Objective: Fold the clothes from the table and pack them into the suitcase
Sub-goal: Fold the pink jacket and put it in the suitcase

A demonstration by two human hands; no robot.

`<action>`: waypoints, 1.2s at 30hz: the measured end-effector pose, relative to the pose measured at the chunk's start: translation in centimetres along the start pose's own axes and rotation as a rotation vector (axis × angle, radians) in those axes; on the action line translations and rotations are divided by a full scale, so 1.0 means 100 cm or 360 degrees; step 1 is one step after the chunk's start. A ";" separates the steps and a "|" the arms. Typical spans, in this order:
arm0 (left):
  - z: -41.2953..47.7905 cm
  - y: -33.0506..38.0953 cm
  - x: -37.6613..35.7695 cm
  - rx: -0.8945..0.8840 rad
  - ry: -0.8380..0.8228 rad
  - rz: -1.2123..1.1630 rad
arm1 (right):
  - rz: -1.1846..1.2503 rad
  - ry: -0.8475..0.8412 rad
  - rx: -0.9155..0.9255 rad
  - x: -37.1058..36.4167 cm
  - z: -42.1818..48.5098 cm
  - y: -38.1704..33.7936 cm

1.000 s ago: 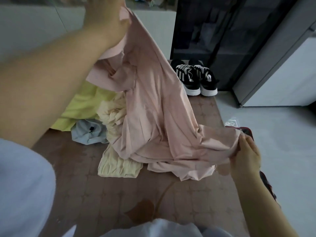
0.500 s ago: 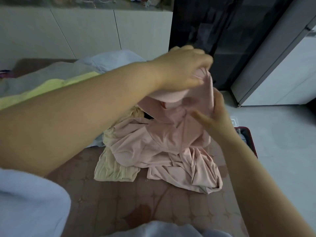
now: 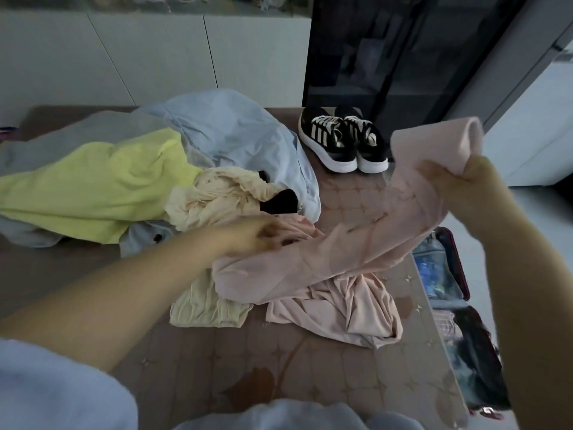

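Suitcase (image 3: 458, 262) partly behind right forearm (image 3: 527, 290)

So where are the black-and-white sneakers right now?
In the head view the sneakers stand at the far end of the table, right of centre, beside the light blue garment and in front of the dark cabinet.

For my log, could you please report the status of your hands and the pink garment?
Right hand grips pink garment, end raised. Left hand on its lower part, grip blurred. Unfolded, partly over cream garment. Suitcase open beside table.
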State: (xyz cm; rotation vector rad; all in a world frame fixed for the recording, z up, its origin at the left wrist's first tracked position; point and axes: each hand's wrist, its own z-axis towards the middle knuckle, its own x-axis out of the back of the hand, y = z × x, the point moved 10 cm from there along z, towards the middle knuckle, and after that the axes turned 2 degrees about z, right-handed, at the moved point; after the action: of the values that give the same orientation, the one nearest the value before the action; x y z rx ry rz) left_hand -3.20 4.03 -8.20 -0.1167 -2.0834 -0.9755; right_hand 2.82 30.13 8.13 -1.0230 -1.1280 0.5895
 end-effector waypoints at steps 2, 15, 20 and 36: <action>-0.003 0.000 -0.030 -0.0029 -0.0073 0.0115 | 0.0107 -0.0014 0.0014 0.017 0.004 -0.003; -0.041 0.015 -0.013 -0.0098 0.0116 -0.0213 | 0.0326 -0.0416 -0.0010 0.048 0.036 -0.011; -0.085 -0.002 0.058 0.0066 0.0458 0.0014 | -0.0446 -0.0898 -0.0036 -0.015 0.046 -0.034; -0.141 -0.135 0.176 0.0970 0.1137 0.0100 | -0.1260 -0.1391 -0.0354 -0.185 -0.035 0.073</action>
State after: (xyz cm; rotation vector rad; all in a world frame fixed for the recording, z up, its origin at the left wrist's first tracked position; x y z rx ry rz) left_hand -11.19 -19.10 1.34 0.4196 -1.5954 -0.2380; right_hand 0.27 16.96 -6.96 -0.3850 -2.2547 0.2451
